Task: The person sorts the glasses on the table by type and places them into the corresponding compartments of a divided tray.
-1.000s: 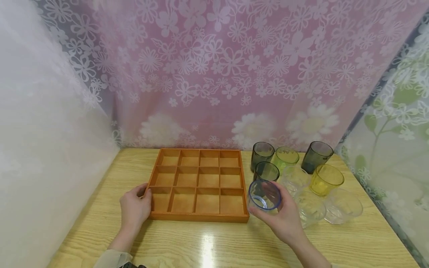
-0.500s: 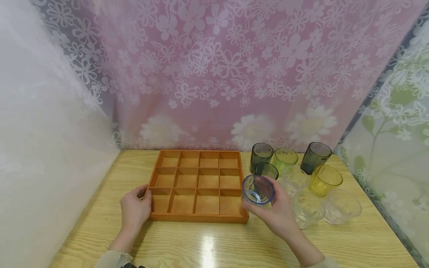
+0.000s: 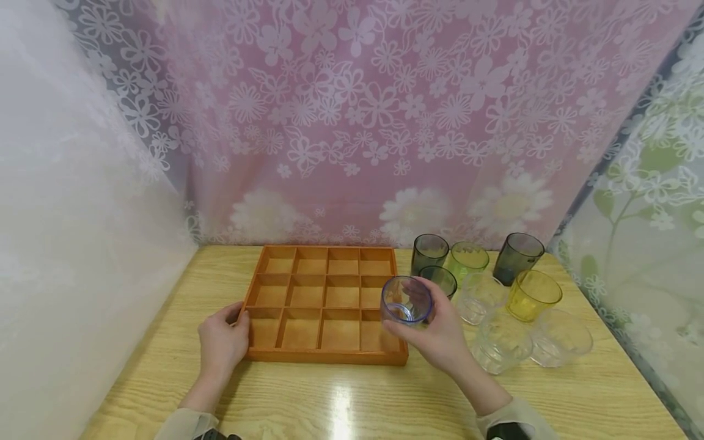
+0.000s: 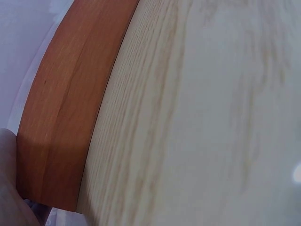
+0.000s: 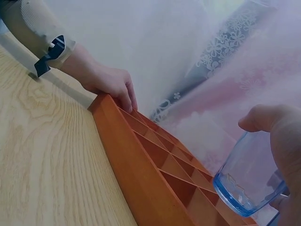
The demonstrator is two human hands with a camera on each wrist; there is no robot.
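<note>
My right hand (image 3: pixel 442 339) holds a clear blue-rimmed glass (image 3: pixel 406 300) above the right side of a wooden divided tray (image 3: pixel 327 356). In the right wrist view, the thumb lies near the rim of the tilted glass (image 5: pixel 247 174), whose thick base is blue. My left hand (image 3: pixel 222 336) grips the tray's left wall near its front corner. The right wrist view shows the left hand (image 5: pixel 110 84) with fingertips over that wall. No glass stands in the tray's compartments that show; the right-hand ones are partly hidden behind the held glass.
Right of the tray stand several glasses: dark grey ones (image 3: pixel 519 260), a green one (image 3: pixel 469 260), a yellow one (image 3: pixel 533 297) and clear ones (image 3: pixel 558 342). Flowered curtains (image 3: pixel 352 122) close off the wooden table (image 3: pixel 286 397) at the back and sides.
The right hand has carried the blue-rimmed glass leftward and slightly away, from beside the tray to over its right columns. The left hand stays on the tray, which has not visibly moved.
</note>
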